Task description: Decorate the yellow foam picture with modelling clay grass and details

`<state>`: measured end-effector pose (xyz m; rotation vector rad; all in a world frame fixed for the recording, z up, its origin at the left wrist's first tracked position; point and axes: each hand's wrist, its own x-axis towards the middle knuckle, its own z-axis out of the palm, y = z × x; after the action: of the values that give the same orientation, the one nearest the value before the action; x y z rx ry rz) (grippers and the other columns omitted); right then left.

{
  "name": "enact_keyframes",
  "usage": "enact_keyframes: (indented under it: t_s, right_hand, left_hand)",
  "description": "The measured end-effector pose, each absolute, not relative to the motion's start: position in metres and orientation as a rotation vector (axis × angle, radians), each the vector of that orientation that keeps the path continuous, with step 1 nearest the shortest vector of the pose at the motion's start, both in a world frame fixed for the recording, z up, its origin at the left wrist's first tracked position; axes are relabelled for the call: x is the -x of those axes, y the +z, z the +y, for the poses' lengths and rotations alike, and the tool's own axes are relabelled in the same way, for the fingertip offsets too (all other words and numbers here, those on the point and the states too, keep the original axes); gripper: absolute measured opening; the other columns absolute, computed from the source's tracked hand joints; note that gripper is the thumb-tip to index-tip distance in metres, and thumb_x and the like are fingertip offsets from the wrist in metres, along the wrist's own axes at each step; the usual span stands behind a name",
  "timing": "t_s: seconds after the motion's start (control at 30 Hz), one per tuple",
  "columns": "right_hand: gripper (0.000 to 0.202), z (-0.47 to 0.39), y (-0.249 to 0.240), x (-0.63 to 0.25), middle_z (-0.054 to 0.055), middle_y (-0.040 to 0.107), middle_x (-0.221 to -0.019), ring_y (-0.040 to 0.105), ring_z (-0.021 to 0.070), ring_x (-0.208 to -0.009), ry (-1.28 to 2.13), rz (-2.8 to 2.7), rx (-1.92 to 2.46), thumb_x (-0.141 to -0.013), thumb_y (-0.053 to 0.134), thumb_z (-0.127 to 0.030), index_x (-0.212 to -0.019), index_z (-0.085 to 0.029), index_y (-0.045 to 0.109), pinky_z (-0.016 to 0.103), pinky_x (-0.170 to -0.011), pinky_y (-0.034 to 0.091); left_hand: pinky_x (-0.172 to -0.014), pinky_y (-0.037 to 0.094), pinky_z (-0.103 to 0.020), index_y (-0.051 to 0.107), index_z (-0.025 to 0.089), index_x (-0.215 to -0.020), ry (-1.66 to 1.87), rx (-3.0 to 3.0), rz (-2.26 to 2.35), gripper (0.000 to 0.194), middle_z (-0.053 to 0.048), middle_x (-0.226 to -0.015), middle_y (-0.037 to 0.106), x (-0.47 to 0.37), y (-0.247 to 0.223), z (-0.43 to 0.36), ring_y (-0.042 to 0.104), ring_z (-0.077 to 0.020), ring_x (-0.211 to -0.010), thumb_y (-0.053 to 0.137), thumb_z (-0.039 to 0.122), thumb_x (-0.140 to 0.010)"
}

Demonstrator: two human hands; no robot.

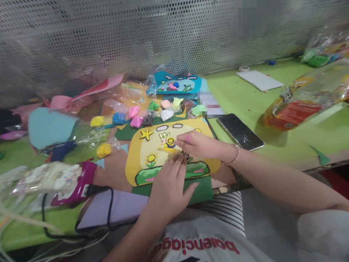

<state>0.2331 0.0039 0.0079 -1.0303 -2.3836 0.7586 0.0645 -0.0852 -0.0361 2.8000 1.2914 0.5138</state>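
A yellow card [132,162] lies in front of me, with a pale yellow centre and raised clay shapes: a star [146,134], a small sun-like flower [151,158] and a green strip of grass [147,176]. At its middle is a snail figure [167,146] with a yellow spiral shell. My left hand [170,182] rests flat on the card's lower part, fingers stretched and thumb apart. Against the shell's right side, my right hand [194,142] has its fingers curled together in a pinch. Whatever those fingertips may hold is hidden.
Several wrapped clay lumps [137,121] lie behind the card, before a blue decorated card [177,87]. To the right are a phone [241,131] and a plastic bottle [293,105]. Plastic packets [51,176] and a black cord [111,207] lie left. A perforated metal panel [131,40] stands behind.
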Motion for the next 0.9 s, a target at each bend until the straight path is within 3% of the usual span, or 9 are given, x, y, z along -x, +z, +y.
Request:
enact_keyframes:
  t_s: [0.2,0.4,0.6,0.9]
  right_hand:
    - [0.031,-0.001,0.011,-0.229,-0.004,0.037,-0.059,0.032,0.0085,-0.056,0.768,-2.423,0.925,-0.095,0.036,-0.025,-0.065,-0.020,0.031,0.024,-0.056,0.027]
    - [0.034,0.002,0.008,-0.232,-0.006,0.034,-0.055,0.028,0.0084,-0.054,0.735,-2.399,0.976,-0.095,0.038,-0.026,-0.063,-0.021,0.029,0.024,-0.055,0.025]
    - [0.033,-0.001,0.009,-0.229,-0.005,0.034,-0.057,0.029,0.0086,-0.055,0.732,-2.408,0.938,-0.095,0.037,-0.025,-0.064,-0.021,0.028,0.024,-0.055,0.025]
    - [0.032,0.001,0.008,-0.231,-0.006,0.033,-0.054,0.027,0.0084,-0.053,0.752,-2.377,0.974,-0.094,0.038,-0.025,-0.063,-0.021,0.029,0.024,-0.054,0.025]
  left_hand:
    - [-0.103,0.042,-0.048,0.050,0.004,-0.127,0.590,-2.781,1.309,0.055,-0.020,-0.129,0.056,-0.064,-0.034,-0.087,0.048,-0.0327,-0.122,0.048,0.044,-0.090]
    - [-0.086,0.050,-0.049,0.060,0.009,-0.116,0.561,-2.780,1.375,0.047,-0.017,-0.110,0.062,-0.063,-0.028,-0.089,0.057,-0.0317,-0.102,0.050,0.045,-0.088]
    - [-0.097,0.047,-0.048,0.054,0.005,-0.123,0.514,-2.818,1.292,0.052,-0.017,-0.122,0.061,-0.056,-0.030,-0.094,0.055,-0.0318,-0.111,0.048,0.044,-0.089]
    - [-0.100,0.046,-0.047,0.055,0.006,-0.123,0.536,-2.817,1.267,0.050,-0.017,-0.128,0.059,-0.052,-0.035,-0.094,0.053,-0.0318,-0.118,0.048,0.043,-0.090]
